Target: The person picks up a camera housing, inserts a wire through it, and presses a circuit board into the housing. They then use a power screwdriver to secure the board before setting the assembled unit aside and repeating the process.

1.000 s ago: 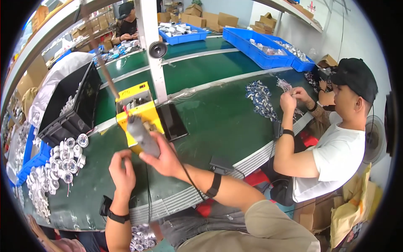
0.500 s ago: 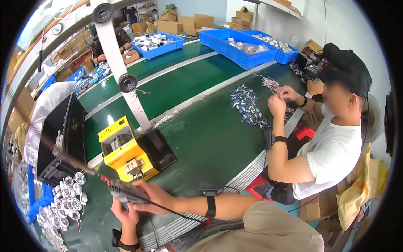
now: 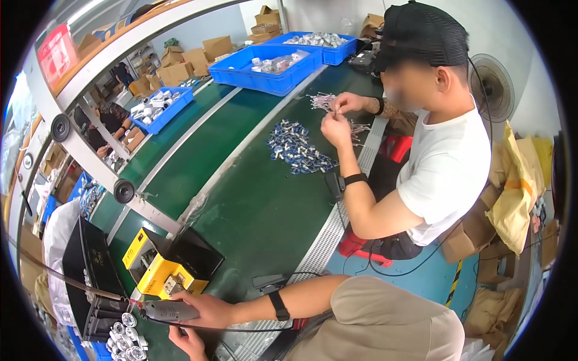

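Observation:
My right hand (image 3: pixel 211 310) is wrapped round a grey corded hand tool (image 3: pixel 171 310), which looks like an electric screwdriver. It lies nearly level, with red ties and a black cable at its left end. Just below it is my left hand (image 3: pixel 188 344), fingers curled; whatever they hold is hidden. Beyond my hands stands a yellow box-shaped machine (image 3: pixel 155 277) with a metal block (image 3: pixel 174 284) on its front. Several white round parts with shiny faces (image 3: pixel 126 337) are heaped left of my left hand.
A co-worker (image 3: pixel 442 150) sits at the right, handling small parts beside a pile of blue-and-white pieces (image 3: pixel 298 147). Blue bins (image 3: pixel 265 75) stand at the far side of the green bench (image 3: pixel 253 222). A metal post (image 3: pixel 90 159) rises beyond the yellow machine; a black crate (image 3: pixel 90 271) stands left.
The view has swung right, so most things sit further left in the picture. My right hand keeps hold of the tool, which now lies more level. My left hand stays under it.

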### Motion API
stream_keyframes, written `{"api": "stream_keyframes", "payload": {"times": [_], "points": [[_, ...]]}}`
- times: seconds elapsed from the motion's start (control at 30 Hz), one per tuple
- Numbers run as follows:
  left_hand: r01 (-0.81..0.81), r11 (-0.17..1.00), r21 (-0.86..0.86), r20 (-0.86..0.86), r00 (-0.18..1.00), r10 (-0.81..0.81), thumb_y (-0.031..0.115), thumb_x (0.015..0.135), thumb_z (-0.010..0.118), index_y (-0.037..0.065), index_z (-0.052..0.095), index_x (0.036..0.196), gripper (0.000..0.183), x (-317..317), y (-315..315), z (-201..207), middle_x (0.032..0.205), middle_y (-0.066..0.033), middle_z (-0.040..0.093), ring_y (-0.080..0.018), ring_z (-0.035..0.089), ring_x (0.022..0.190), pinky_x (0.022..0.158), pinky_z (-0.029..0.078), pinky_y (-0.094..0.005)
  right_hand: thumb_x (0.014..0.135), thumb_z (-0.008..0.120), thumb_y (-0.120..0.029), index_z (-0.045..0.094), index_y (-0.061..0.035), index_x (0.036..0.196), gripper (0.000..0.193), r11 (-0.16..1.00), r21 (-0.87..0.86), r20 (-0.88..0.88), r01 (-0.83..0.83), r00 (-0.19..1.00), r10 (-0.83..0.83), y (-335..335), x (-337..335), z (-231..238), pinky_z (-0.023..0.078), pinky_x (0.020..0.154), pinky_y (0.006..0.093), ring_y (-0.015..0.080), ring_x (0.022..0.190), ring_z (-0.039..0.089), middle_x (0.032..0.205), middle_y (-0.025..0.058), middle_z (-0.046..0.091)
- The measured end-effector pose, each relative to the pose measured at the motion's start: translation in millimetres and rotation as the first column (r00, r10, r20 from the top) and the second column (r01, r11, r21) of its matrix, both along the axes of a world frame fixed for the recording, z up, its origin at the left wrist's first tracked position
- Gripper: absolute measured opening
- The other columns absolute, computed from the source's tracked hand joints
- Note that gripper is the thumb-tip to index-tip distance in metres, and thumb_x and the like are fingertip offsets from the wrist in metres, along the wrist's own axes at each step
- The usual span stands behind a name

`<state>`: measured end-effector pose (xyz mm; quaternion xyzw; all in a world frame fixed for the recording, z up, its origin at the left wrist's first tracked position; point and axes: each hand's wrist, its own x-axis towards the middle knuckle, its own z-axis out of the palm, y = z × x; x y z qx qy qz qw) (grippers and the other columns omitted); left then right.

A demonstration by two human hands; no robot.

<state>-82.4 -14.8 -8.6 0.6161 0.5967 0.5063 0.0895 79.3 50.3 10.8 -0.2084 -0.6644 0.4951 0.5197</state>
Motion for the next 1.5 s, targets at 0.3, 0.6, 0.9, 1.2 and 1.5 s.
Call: {"api": "stream_keyframes", "payload": {"times": [0.3,0.6,0.9,1.2,1.5], "points": [[0.176,0.984,-0.026,-0.05,0.983,-0.177,0.015,0.092,0.056,-0.007,0.056,0.099,0.023,2,6,8,0.084,-0.0108,0.061,-0.0174,0.057,0.079,0.072,0.048,-0.0326,0.082,0.071,-0.037,0.041,-0.0115,0.128,0.061,0.994,0.005,-0.084,-0.111,0.99,0.111,-3,1,3,0.049,0.077,0.0381,0.0337,0.089,0.065,0.096,0.0144,0.063],[0.131,0.989,-0.074,-0.077,0.988,-0.137,0.017,0.08,0.067,0.001,0.062,0.087,0.019,11,-2,0,0.084,-0.0144,0.064,-0.0304,0.062,0.078,0.071,0.049,-0.0388,0.081,0.073,-0.042,0.042,-0.0013,0.129,0.07,0.912,0.352,-0.082,0.211,0.978,-0.194,12,28,29,0.044,0.092,0.0387,0.0301,0.11,0.055,0.119,0.0196,0.052],[0.134,0.991,0.0,0.006,0.991,-0.134,0.003,0.078,0.067,0.001,0.06,0.082,0.008,28,-8,39,0.069,-0.0094,0.059,-0.0209,0.06,0.059,0.057,0.048,-0.0295,0.073,0.072,-0.055,0.052,-0.0041,0.129,0.078,0.712,0.433,0.697,0.553,0.296,-0.654,189,147,25,0.039,0.1,0.0456,0.0387,0.118,0.048,0.123,0.0224,0.054],[0.519,0.784,-0.339,0.187,0.854,-0.485,0.005,0.082,0.065,0.001,0.066,0.096,0.014,45,-12,37,0.092,-0.0098,0.068,-0.021,0.065,0.078,0.07,0.051,-0.0304,0.084,0.072,-0.022,0.064,-0.0003,0.093,0.025,0.931,-0.156,0.472,0.33,0.853,-0.223,131,160,-27,0.051,0.078,0.0288,0.0171,0.083,0.065,0.09,0.0072,0.069],[0.82,0.552,-0.152,0.855,0.389,-0.344,0.001,0.095,0.051,0.002,0.022,0.146,0.059,101,-4,32,0.136,-0.0143,0.044,-0.0252,0.05,0.121,0.098,0.05,-0.0381,0.094,0.059,-0.014,0.058,-0.0011,0.108,0.019,0.838,-0.494,0.113,0.233,0.973,-0.203,-34,89,-8,0.049,0.08,0.0261,0.0121,0.089,0.06,0.098,0.0056,0.061]]}}
